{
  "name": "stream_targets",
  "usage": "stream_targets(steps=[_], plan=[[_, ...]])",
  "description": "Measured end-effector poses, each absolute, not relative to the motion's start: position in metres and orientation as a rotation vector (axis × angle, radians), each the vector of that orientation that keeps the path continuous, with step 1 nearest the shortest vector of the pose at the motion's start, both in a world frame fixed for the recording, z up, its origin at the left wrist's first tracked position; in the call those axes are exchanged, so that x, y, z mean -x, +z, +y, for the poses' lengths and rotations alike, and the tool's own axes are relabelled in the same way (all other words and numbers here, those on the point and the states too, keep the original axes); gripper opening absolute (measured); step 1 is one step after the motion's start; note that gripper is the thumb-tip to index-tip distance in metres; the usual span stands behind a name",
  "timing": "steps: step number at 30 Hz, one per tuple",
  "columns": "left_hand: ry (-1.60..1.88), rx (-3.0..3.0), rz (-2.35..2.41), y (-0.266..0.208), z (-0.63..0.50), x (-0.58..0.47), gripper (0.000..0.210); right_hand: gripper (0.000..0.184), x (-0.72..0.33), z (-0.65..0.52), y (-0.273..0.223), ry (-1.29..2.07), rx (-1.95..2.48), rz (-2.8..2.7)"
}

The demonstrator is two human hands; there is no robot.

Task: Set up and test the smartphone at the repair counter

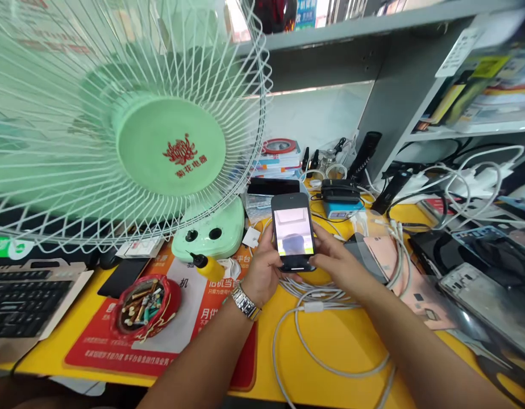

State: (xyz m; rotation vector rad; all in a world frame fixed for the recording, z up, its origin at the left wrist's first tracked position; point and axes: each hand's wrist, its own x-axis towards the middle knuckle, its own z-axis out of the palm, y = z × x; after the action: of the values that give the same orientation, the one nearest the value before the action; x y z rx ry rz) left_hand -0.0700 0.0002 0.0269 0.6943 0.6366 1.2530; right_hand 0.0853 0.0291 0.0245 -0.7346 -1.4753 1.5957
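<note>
Between my two hands a smartphone (pixel 294 233) is held upright, its lit screen facing me with a bright picture on it. My left hand (pixel 265 267) grips its left edge, thumb at the lower left corner; a metal-band watch (pixel 245 302) is on that wrist. On the other side my right hand (pixel 333 258) grips the right edge, thumb by the lower right corner. The fingers behind the phone are mostly hidden. Below the hands, coiled white cables (pixel 317 307) lie on the yellow table (pixel 326 392).
A large green fan (pixel 173 147) fills the upper left. Below it are a red ashtray (pixel 145 307) with cigarette butts, a yellow bottle (pixel 208 267) with a needle tip and a keyboard (pixel 24 301). Phone parts (pixel 407 272) and scissors (pixel 501 369) lie at right, under grey shelves (pixel 399 85).
</note>
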Motion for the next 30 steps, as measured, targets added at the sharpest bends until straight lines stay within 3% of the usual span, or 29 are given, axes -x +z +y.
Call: stream_targets(steps=[12, 30], plan=[[1.288, -0.671, 0.617, 0.0266, -0.0018, 0.0696, 0.095, 0.079, -0.0888, 0.0267, 0.0256, 1.615, 0.685, -1.554], [1.261, -0.764, 0.639, 0.0258, -0.0038, 0.07, 0.088, 0.074, -0.0852, 0.026, 0.0276, 1.602, 0.687, -1.469]])
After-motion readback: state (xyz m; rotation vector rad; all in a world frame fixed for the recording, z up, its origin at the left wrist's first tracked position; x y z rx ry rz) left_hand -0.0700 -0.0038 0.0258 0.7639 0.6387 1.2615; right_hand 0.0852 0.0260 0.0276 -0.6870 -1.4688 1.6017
